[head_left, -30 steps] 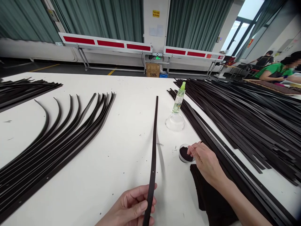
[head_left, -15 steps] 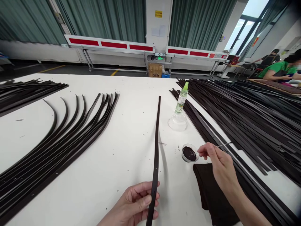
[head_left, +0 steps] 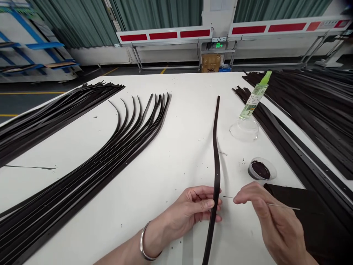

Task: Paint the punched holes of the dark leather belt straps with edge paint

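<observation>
Dark leather strap (head_left: 216, 162) stands on edge, pinched in your left hand (head_left: 193, 209), its long axis running away from you. Your right hand (head_left: 275, 224) grips a thin stick (head_left: 285, 207); the tip points left, just short of the strap beside your left fingertips.

A white worktable (head_left: 182, 121) carries fanned black straps (head_left: 96, 162) at left and heaped straps (head_left: 317, 99) at far right; between them a single strap (head_left: 217, 147), far end apparently resting there, a green spray bottle (head_left: 255, 97), a clear dish (head_left: 245, 129), a pot of dark paste (head_left: 261, 169) and a dark cloth (head_left: 309, 209)
</observation>
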Demonstrator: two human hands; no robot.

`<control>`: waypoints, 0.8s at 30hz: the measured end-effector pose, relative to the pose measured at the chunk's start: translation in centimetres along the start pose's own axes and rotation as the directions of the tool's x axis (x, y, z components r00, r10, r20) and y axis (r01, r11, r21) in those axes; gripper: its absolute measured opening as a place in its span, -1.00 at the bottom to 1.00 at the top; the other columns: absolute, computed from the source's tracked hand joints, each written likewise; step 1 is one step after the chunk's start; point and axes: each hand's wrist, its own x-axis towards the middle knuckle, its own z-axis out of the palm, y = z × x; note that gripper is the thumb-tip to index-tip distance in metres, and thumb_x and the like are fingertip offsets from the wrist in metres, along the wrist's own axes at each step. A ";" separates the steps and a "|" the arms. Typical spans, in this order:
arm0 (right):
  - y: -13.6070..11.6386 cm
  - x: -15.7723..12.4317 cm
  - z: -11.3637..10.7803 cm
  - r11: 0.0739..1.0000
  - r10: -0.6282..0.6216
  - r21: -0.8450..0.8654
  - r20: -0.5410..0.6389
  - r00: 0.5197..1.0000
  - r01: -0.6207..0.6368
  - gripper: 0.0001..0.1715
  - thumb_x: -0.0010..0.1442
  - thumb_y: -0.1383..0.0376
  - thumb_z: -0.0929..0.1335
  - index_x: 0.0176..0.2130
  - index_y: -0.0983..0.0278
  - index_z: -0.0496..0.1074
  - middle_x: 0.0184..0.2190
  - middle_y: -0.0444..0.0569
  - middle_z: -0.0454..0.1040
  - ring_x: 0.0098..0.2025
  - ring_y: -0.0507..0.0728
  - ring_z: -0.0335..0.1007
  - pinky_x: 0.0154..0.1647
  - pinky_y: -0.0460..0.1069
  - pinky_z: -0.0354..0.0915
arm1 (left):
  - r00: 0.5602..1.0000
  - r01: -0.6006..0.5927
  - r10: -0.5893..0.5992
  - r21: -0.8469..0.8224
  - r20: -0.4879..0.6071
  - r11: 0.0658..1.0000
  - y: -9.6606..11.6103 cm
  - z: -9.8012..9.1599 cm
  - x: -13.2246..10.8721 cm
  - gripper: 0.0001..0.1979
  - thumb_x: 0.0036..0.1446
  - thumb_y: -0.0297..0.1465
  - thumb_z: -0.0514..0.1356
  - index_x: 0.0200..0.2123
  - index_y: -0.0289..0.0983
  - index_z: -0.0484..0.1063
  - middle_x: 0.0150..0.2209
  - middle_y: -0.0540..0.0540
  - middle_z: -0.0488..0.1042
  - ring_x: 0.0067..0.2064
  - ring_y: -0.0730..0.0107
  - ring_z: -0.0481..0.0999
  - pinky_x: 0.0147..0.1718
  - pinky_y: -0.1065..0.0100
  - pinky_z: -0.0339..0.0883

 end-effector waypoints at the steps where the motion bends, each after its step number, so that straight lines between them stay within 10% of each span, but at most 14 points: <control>1: -0.1 0.1 0.2 0.998 -0.061 -0.002 0.029 0.998 0.061 -0.68 0.30 0.52 0.16 -0.20 0.27 0.42 -0.36 -0.03 0.48 -0.25 0.07 0.39 -0.22 0.00 0.31 | 1.000 -0.008 0.008 -0.001 0.007 1.000 0.0 0.0 0.0 -0.77 0.12 -0.49 0.28 -0.12 -0.34 0.51 -0.22 -0.15 0.47 -0.19 0.38 0.45 -0.13 0.23 0.41; 24: 0.5 -0.1 1.2 0.986 -0.158 -0.021 0.141 0.977 0.163 -0.62 0.24 0.59 0.18 -0.06 0.24 0.34 -0.30 -0.02 0.50 -0.22 0.11 0.42 -0.23 0.06 0.35 | 1.000 -0.027 0.027 0.012 0.015 1.000 -0.2 0.0 0.2 -0.82 0.09 -0.46 0.30 -0.19 -0.32 0.52 -0.24 -0.15 0.46 -0.21 0.35 0.44 -0.19 0.21 0.43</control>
